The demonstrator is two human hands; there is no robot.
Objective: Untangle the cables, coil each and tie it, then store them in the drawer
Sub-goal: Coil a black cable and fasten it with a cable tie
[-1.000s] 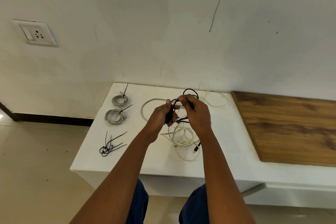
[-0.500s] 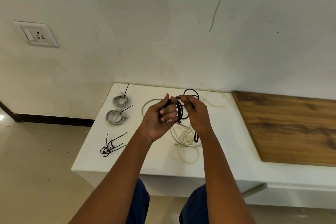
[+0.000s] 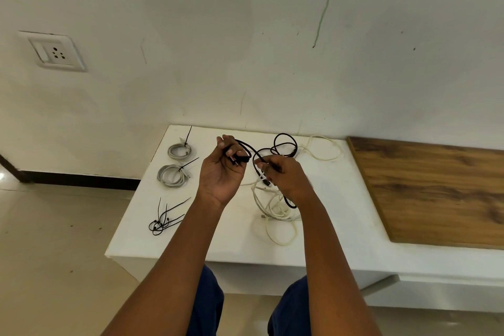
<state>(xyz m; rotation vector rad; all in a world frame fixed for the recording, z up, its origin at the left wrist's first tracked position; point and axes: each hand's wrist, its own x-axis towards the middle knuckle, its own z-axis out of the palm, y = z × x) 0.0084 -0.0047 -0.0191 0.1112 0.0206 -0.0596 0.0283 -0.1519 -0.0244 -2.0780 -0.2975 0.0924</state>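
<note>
Head view: black cable held up between two hands

Nearest, at centre frame, the left hand (image 3: 222,172) curls its fingers round one end of the black cable (image 3: 283,144); the right hand (image 3: 286,177) pinches it further along. Below them lies a white cable tangle (image 3: 275,207) on the white table (image 3: 218,243). Loose ties (image 3: 163,219) sit lower left, two tied grey coils (image 3: 173,174) beyond.

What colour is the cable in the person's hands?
Black. The black cable shows best in the head view, held by both hands.
</note>
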